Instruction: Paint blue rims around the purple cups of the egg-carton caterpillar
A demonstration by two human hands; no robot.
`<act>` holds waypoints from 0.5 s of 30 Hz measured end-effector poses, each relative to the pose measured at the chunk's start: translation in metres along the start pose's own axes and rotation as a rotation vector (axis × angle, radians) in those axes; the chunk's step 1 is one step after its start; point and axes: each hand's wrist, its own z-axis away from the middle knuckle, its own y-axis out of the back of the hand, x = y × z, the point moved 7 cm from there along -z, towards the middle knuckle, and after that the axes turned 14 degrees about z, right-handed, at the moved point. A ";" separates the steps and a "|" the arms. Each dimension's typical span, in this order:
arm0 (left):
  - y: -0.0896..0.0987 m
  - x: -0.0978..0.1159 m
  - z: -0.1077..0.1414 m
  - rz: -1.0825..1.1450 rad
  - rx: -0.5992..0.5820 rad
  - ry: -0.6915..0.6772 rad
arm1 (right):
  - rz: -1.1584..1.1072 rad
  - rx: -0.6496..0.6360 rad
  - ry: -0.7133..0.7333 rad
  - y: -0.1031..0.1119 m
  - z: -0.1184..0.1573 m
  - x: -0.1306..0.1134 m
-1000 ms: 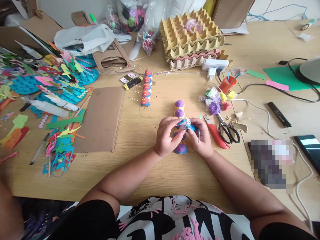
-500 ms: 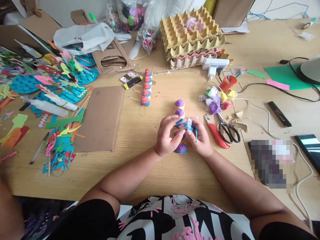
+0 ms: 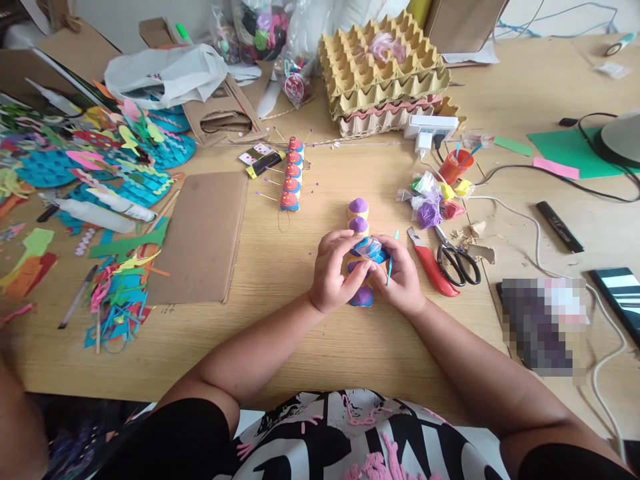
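My left hand (image 3: 331, 275) and my right hand (image 3: 404, 281) are closed with fingertips together around a small clear plastic bag of blue modelling clay (image 3: 369, 249). A thin light-blue stick tool (image 3: 390, 270) is also tucked in my right hand. Below them lies an egg-carton strip (image 3: 359, 208) with purple-capped bumps; its middle is hidden by my hands. Farther left stands a finished-looking strip (image 3: 290, 199) with red-and-blue bumps, drawn faces and purple-tipped sticks poking out of its sides.
Right of my hands lie a red-handled cutter (image 3: 436, 270), black scissors (image 3: 457, 263) and bagged clay (image 3: 429, 212). Stacked egg trays (image 3: 385, 73) and a power strip (image 3: 433, 125) stand behind. On the left are a cardboard sheet (image 3: 203, 237) and colourful paper scraps (image 3: 123, 293).
The fingers of my right hand have shifted slightly on the bag, and the light-blue stick tool has tilted. Both hands stay over the purple-capped strip.
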 end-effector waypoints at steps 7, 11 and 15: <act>0.000 -0.003 0.002 -0.006 -0.003 0.040 | 0.059 0.014 -0.001 0.002 -0.001 -0.001; -0.002 0.001 -0.002 -0.010 -0.034 0.020 | 0.080 0.012 -0.012 0.003 -0.002 -0.001; -0.003 0.005 -0.007 0.014 -0.049 0.000 | 0.101 -0.012 -0.025 0.002 -0.003 -0.002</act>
